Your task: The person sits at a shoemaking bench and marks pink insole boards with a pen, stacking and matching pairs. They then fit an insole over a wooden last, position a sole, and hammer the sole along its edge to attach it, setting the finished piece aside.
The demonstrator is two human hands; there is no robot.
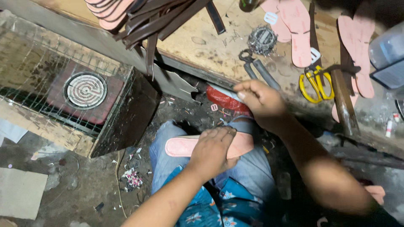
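Observation:
A pink shoe insole point(181, 146) lies across my lap on blue jeans. My left hand point(212, 150) presses down on its middle, fingers curled over it. My right hand point(261, 101) is raised above the insole's right end, near the workbench edge, fingers pinched on a thin dark tool or strip point(223, 87) that points left. What exactly the pinched thing is, I cannot tell.
On the wooden workbench point(202, 42) lie pliers point(256, 67), yellow scissors point(313, 80), a hammer point(343, 96), a tin of small nails point(262, 40), pink insoles point(296, 29) and dark leather straps point(155, 25). An electric coil heater point(85, 90) sits in a wire cage at left. Scraps litter the floor.

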